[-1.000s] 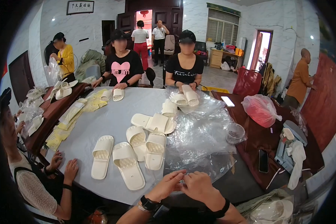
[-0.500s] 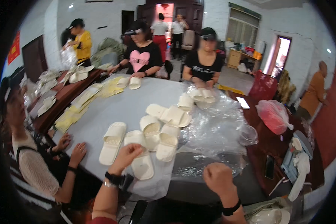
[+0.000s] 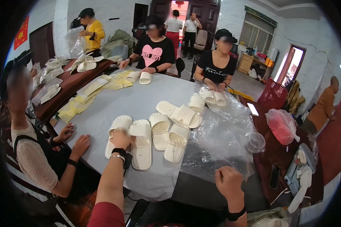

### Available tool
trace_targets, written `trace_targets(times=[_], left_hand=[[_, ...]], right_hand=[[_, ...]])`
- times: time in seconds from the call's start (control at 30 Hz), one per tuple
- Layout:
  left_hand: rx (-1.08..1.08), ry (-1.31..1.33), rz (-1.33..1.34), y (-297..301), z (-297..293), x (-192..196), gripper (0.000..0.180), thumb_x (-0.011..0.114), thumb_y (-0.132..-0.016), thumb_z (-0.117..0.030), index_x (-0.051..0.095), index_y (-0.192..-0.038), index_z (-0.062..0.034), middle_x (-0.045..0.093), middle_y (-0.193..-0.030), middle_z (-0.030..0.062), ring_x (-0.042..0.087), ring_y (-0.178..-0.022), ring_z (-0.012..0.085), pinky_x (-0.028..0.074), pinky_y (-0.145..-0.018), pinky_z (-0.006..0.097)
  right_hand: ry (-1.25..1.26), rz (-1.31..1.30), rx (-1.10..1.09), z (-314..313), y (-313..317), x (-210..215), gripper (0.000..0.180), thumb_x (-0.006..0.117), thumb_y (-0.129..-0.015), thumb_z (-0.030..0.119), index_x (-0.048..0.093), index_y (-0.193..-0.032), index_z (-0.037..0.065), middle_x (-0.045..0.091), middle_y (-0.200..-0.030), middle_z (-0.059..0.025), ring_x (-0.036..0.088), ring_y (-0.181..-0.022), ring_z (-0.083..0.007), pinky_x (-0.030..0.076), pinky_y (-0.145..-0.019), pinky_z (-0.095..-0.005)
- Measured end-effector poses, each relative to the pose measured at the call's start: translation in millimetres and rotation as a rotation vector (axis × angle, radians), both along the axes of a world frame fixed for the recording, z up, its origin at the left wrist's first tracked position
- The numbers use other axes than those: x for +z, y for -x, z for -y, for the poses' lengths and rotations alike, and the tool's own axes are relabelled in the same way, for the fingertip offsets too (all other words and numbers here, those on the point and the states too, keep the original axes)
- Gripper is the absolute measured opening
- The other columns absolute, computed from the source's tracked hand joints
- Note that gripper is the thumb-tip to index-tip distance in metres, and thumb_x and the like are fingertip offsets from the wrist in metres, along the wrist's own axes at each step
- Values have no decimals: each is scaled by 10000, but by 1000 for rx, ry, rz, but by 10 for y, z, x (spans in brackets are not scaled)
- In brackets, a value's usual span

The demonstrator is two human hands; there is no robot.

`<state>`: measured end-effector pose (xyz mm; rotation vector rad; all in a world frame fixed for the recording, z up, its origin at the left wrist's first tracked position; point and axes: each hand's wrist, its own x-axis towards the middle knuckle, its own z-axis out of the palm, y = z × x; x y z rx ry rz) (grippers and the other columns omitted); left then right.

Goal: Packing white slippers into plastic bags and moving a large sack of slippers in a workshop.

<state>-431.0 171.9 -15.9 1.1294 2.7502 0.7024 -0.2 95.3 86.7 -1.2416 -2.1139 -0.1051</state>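
As the left hand (image 3: 120,139) reaches 1 slipper (image 3: 120,122), grip unclear, its neighbor (image 3: 141,145) now lies parallel, seemingly paired; right hand (image 3: 230,182) curled closed.

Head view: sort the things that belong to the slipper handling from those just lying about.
Likely belonging:
cream slippers, the left hand being at the leftmost one on the grey sheet
clear plastic, near the right hand

Seemingly just lying about:
pale phone
dark phone
clear bag with pink contents
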Motion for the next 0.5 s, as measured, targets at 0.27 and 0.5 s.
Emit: trace_targets(times=[0.27,0.5], left_hand=[[-292,-572,315,155,-93,107,353,666,-747,-186,624,-1039,9,652,-993,164,620,-932,290,481,-803,349],[-1015,-320,740,-672,756,862,380,692,-781,-111,584,-1131,-6,612,-1110,72,565,-1005,139,459,-850,286]], right_hand=[[-14,-60,-27,-62,6,-14,122,610,-763,130,560,-676,61,582,-655,-95,588,-619,-287,471,-537,-386],[-18,-55,-16,-85,-20,-107,124,611,-759,123,557,-663,64,551,-623,-86,569,-599,-269,467,-524,-367]])
